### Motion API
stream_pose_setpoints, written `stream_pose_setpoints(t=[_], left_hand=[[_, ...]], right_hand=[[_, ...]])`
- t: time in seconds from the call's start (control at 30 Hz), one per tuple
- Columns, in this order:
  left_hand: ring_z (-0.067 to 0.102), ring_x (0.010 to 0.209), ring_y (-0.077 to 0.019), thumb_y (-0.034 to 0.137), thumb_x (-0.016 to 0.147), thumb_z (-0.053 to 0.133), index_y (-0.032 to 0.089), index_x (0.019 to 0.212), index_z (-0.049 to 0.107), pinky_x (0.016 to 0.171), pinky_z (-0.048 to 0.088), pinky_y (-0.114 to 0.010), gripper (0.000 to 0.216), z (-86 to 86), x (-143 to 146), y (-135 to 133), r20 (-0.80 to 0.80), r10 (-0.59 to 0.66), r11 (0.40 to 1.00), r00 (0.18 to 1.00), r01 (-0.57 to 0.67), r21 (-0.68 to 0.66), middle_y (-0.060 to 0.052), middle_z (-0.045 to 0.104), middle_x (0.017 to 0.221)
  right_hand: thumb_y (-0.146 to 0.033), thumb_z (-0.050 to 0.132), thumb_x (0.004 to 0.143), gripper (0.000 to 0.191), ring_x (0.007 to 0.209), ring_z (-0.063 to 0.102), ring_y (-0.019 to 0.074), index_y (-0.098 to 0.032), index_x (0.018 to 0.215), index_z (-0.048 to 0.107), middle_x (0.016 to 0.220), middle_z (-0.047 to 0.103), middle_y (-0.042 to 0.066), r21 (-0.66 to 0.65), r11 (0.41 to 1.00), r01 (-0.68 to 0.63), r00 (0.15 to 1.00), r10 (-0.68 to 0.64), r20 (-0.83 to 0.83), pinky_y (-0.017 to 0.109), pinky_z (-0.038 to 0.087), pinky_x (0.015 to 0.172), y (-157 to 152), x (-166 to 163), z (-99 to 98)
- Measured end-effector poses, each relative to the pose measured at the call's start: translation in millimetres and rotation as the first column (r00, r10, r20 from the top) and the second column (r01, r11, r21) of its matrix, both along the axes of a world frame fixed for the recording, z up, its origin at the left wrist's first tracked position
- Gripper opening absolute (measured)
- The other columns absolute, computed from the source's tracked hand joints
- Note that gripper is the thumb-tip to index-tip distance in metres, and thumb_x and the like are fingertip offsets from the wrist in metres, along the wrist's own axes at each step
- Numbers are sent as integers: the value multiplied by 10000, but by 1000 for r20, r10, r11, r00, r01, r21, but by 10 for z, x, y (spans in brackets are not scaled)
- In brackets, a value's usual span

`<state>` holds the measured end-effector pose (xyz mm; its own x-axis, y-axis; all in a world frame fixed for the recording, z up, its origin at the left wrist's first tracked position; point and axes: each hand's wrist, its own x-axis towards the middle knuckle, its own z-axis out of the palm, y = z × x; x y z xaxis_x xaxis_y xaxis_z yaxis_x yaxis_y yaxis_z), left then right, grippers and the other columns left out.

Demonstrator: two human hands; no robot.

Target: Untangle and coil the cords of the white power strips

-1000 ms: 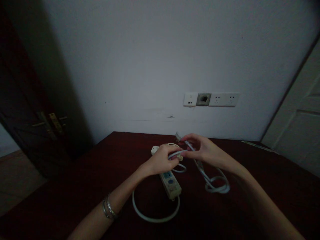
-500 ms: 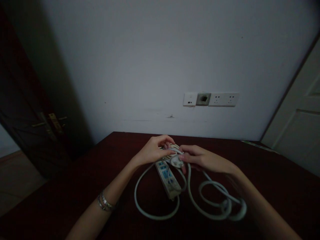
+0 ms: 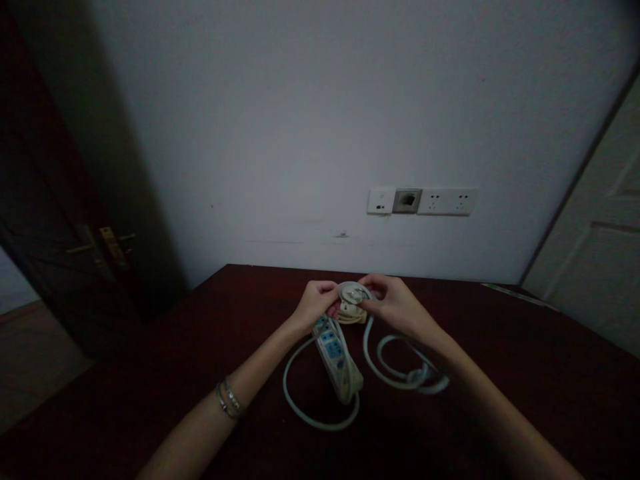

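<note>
A white power strip (image 3: pixel 332 348) with blue sockets lies lengthwise on the dark red table. Above its far end, my left hand (image 3: pixel 316 305) is closed, fingertips pinching a white cable (image 3: pixel 285 383). Facing it, my right hand (image 3: pixel 395 305) is closed around the same cable, which curves in a small loop between both hands. Inside that loop a white plug (image 3: pixel 354 294) with metal prongs shows, its thumb side close to my right thumb. Just below sits a beige bundle of coiled cord (image 3: pixel 353 319). One cable loop hangs across the strip; another trails under my right wrist.
The wall behind the table carries a row of white sockets (image 3: pixel 447 201) and a grey outlet plate (image 3: pixel 406 201). A flat strip (image 3: pixel 517 295) lies along the table's far right edge. Dark door with brass handle (image 3: pixel 114 248) at left, pale door (image 3: pixel 595 267) at right.
My right hand has risen slightly, and the cable is now bent into a small loop around the plug. The loose cable at right has drawn inward and up.
</note>
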<state>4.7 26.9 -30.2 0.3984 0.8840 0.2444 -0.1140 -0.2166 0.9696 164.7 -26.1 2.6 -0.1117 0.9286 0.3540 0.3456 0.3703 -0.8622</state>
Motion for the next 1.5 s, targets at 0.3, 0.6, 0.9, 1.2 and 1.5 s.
stream_pose_setpoints(t=[0.3,0.6,0.9,1.2,1.5], left_hand=[[368,335,-46,570,635,678,156,443,370,434,341,-220,550,-73,-31,60,275,-377,913,884,405,-52,71,338,378],[275,314,-34,555,752,563,147,745,511,356,277,-184,411,-102,-11,33,54,-327,921,943,331,-205,93,362,420],[431,582,-78,328,746,587,153,676,494,549,349,-204,210,98,86,-274,-180,314,891,932,-224,395,33,481,618],[318,427,-67,587,648,617,170,472,428,467,216,-235,490,301,121,-1066,-453,389,727,802,35,686,40,406,429],[501,624,-122,235,797,452,158,663,568,582,353,-240,193,343,29,-666,-525,363,784,770,52,619,-18,579,672]], right_hand=[[-275,706,676,160,976,593,206,-198,816,697,1048,649,56,232,967,-110,980,145,-138,340,458,856,43,74,9],[-307,758,633,374,708,682,200,-190,908,533,835,690,39,140,990,-8,821,87,-565,344,541,668,-52,69,133],[-273,719,671,296,535,598,117,-201,908,558,753,659,-2,402,862,308,925,-172,-340,245,495,495,-198,-1,211],[-237,590,776,257,581,567,140,-178,1026,572,731,632,19,647,676,353,823,-553,130,260,444,571,-173,22,73],[-335,617,745,316,611,600,178,-136,991,611,753,659,70,485,783,389,866,-490,96,303,468,596,55,179,30]])
